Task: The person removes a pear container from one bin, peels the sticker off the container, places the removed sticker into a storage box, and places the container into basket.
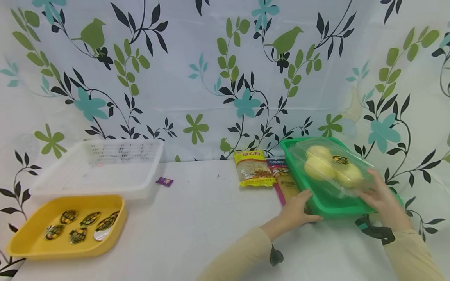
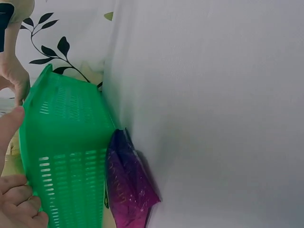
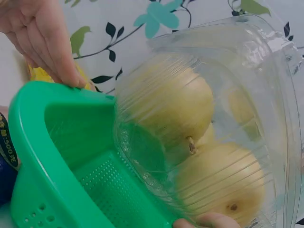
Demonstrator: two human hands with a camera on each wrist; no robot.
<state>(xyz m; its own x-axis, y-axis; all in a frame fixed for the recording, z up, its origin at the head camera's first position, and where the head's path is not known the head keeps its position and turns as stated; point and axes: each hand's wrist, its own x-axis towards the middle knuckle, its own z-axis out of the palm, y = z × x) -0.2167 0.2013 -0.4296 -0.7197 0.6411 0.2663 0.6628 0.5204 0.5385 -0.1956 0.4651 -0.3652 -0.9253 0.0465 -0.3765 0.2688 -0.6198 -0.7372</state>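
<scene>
My right hand (image 1: 381, 199) grips the right edge of a clear plastic clamshell box (image 3: 275, 95) of pale yellow pears (image 1: 320, 168). The box, bearing a dark oval sticker (image 1: 340, 159), tilts over the green basket (image 1: 330, 212); its lower part sits within the basket's rim in the head view. In the right wrist view a fingertip (image 3: 213, 221) shows at the box's bottom edge. My left hand (image 1: 295, 210) holds the basket's near left corner, thumb on the near side and fingers along the left side. Most of the right palm is hidden.
Left of the basket lie a yellow noodle packet (image 1: 254, 168) and a purple-edged packet (image 1: 284, 181). A yellow tray (image 1: 70, 251) with several dark oval stickers stands at the left, before a white basket (image 1: 151, 171). A small purple packet (image 1: 164, 181) lies beside it. A patterned curtain (image 1: 211, 78) backs the table.
</scene>
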